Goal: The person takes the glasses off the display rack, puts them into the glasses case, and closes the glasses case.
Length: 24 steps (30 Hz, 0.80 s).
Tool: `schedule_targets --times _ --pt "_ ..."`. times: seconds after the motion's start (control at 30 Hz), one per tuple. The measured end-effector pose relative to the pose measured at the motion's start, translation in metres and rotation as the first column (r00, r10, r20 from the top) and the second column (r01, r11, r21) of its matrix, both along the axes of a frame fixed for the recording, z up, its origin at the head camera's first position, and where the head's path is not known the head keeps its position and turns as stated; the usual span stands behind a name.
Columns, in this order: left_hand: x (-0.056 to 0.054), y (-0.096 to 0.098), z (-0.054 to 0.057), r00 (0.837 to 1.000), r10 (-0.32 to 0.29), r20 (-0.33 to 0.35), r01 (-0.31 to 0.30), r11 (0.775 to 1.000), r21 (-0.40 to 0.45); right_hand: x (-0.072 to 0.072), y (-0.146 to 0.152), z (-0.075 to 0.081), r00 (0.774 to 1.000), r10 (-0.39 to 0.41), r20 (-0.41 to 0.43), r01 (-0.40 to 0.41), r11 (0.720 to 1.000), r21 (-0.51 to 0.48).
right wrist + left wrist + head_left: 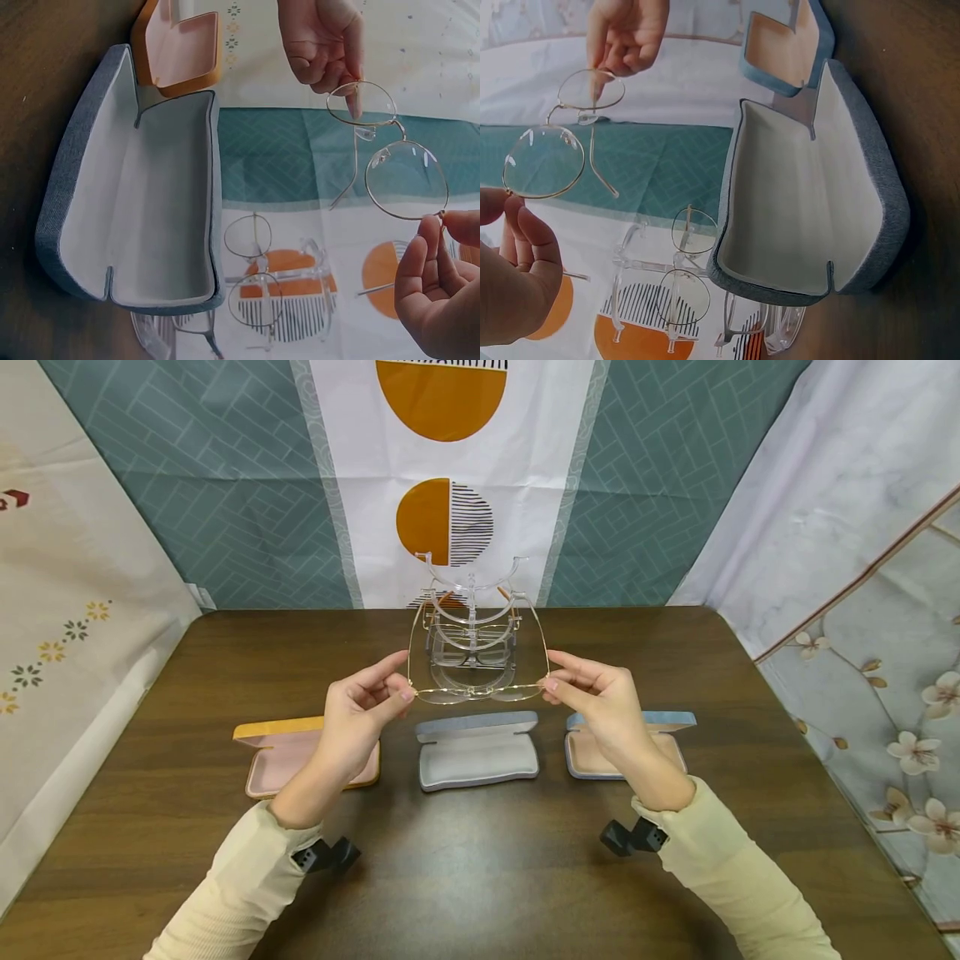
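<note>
Thin gold-rimmed eyeglasses point(444, 696) are held level above the table, in front of a clear display stand point(472, 597). At their left hinge, the left hand point(363, 703) pinches the frame between thumb and fingers. The right hand point(602, 695) does the same at the right hinge. Both temples are unfolded and point towards the stand. In the left wrist view the round lenses point(544, 161) and nose pads show. Below the glasses lies an open grey eyeglass case point(478, 762) with nothing visible inside.
An open yellow case point(258, 777) with pink lining lies at left, partly behind the left forearm. The open blue case point(588, 758) at right is partly covered by the right hand and wrist. Other glasses point(249, 235) sit on the stand's lower tiers. Patterned cloths hang around the table point(472, 877).
</note>
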State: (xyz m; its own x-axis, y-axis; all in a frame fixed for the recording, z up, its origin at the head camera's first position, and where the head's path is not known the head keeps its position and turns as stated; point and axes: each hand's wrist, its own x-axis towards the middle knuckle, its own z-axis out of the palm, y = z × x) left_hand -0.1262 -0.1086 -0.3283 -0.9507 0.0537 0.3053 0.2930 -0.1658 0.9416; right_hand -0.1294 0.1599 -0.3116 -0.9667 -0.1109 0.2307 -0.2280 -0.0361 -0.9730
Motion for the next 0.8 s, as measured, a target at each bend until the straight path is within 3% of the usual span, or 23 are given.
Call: schedule_targets --times 0.27,0.53,0.8 --pt "0.007 -0.004 -0.004 1.0 -0.001 -0.016 0.001 1.0 -0.015 0.006 -0.002 -0.002 1.0 0.008 -0.007 -0.008 1.0 -0.003" --pt "0.012 -0.004 -0.01 1.0 -0.013 0.007 0.013 0.999 0.029 0.011 -0.003 -0.005 1.0 0.018 -0.007 -0.018 1.0 -0.002" --pt "0.015 -0.005 -0.016 1.0 -0.011 -0.001 0.011 1.0 -0.026 0.013 -0.001 -0.016 1.0 0.02 -0.015 -0.019 0.998 0.055"
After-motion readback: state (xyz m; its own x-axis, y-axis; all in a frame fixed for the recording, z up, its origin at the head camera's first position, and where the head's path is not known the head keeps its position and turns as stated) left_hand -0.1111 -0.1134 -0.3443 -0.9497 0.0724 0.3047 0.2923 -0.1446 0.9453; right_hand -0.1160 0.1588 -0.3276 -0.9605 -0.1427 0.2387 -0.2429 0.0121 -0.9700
